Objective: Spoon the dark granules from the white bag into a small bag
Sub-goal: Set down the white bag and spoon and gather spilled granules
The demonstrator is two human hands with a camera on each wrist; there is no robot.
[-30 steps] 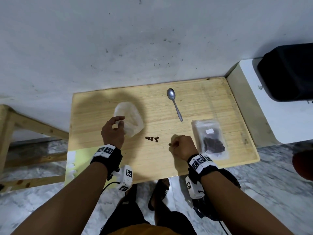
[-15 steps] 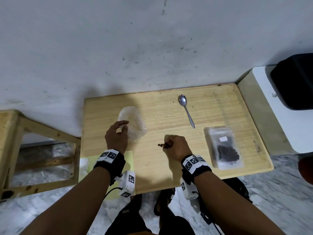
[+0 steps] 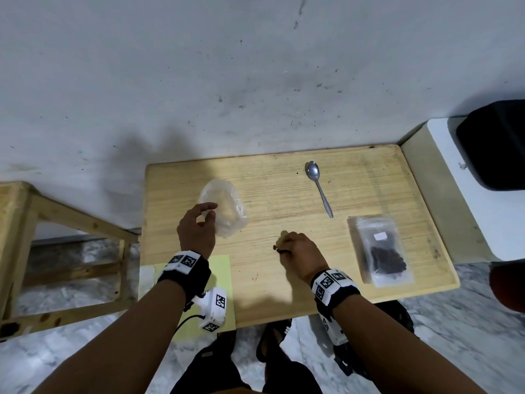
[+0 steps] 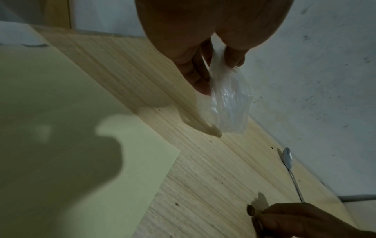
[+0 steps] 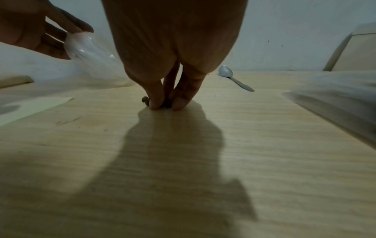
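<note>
My left hand (image 3: 199, 223) pinches the near edge of a thin whitish plastic bag (image 3: 224, 206) between thumb and fingers; the same bag (image 4: 227, 103) hangs from the fingers down to the wooden table (image 3: 284, 194). My right hand (image 3: 295, 248) sits at the table's middle, its fingertips (image 5: 156, 103) closed on loose dark granules (image 5: 167, 105); one granule (image 3: 275, 247) shows just left of them. A metal spoon (image 3: 319, 186) lies untouched at the back. On the right lies a small clear zip bag (image 3: 380, 248) holding a heap of dark granules.
A pale green sheet (image 3: 224, 268) lies at the table's front left. A white cabinet (image 3: 466, 200) with a black object (image 3: 497, 143) on top stands right of the table, a wooden frame (image 3: 56, 223) to the left, and a grey wall behind.
My right hand slid left from beside the zip bag onto the spilled granules and closed its fingertips over them. The left hand kept its hold on the whitish bag.
</note>
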